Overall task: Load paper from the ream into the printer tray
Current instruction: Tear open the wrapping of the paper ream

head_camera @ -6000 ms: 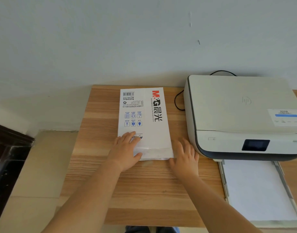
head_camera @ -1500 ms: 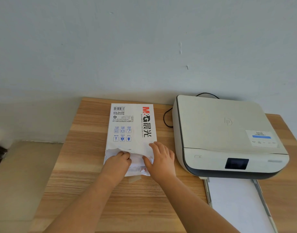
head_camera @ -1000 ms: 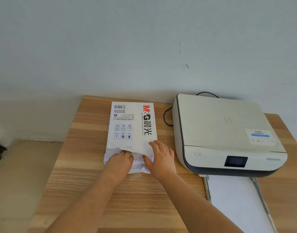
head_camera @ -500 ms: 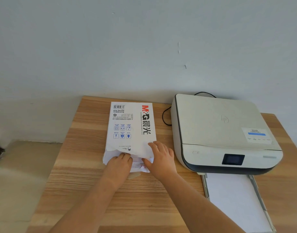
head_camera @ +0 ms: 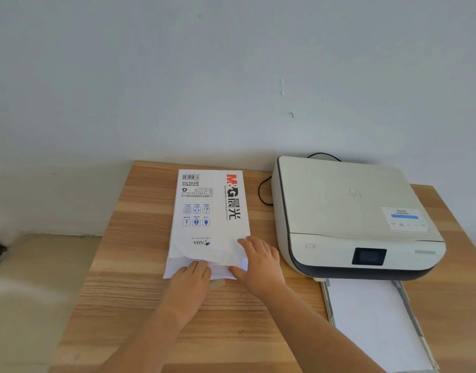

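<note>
Change: more white paper (head_camera: 183, 267) is shown at the near end of the ream (head_camera: 210, 211) than half a second ago; the wrapper's torn edge has been pushed farther back toward the wall.
Camera: the table (head_camera: 124, 265) and printer (head_camera: 350, 216) are seen a little lower and farther right than before.
Ream: laid flat on the table, long side pointing at the wall, just left of the printer and not touching it. Red and black letters are printed on its top.
Wrapper: torn open and crumpled at the near end. The far end is kept closed.
Left hand (head_camera: 189, 282): placed at the open near end of the ream. The fingertips are tucked under the torn wrapper, on the bare paper.
Left grip: curled on the paper edge, but it cannot be told if anything is pinched.
Right hand (head_camera: 258, 265): laid on the near right corner of the ream, between the ream and the printer.
Right grip: fingers spread apart and pressed flat on the wrapper, thumb at the near edge. Nothing is clamped.
Tray (head_camera: 405, 305): pulled out from the printer front, toward the person. White sheets are already seen inside it.
Ream and tray: kept well apart, with the right arm between them.
Cord (head_camera: 262, 195): a black loop is seen on the table between the ream and the printer.
</note>
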`<move>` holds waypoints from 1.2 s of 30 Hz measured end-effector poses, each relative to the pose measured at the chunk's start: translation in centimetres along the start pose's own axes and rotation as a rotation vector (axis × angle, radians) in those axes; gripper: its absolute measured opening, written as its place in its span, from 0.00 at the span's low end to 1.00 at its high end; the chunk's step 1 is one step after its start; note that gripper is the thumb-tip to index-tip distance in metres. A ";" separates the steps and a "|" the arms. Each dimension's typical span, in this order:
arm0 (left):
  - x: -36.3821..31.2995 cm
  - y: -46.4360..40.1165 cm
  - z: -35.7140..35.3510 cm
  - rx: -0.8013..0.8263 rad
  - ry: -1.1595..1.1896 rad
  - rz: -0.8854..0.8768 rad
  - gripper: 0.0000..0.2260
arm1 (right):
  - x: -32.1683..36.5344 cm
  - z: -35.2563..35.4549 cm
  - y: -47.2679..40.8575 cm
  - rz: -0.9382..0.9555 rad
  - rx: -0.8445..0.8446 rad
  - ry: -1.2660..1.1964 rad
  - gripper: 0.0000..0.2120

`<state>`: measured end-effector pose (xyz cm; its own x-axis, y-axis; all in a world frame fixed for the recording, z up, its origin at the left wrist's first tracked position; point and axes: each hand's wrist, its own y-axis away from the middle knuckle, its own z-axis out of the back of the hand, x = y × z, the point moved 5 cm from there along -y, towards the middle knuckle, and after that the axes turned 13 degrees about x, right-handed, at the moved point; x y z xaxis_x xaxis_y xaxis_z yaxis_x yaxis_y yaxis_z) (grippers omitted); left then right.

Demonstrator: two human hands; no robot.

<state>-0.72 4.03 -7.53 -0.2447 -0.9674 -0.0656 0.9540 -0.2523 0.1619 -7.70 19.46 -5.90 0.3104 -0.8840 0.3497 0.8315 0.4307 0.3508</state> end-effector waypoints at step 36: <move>-3.8 5.4 3.0 0.141 -0.128 -0.201 0.11 | -2.1 -2.3 4.8 -0.577 0.411 -0.655 0.19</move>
<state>4.86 6.25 -3.42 -0.4554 -0.8902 0.0135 0.8527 -0.4317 0.2943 -3.32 22.98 -6.95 -0.5178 -0.7566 0.3993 0.5103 0.1015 0.8540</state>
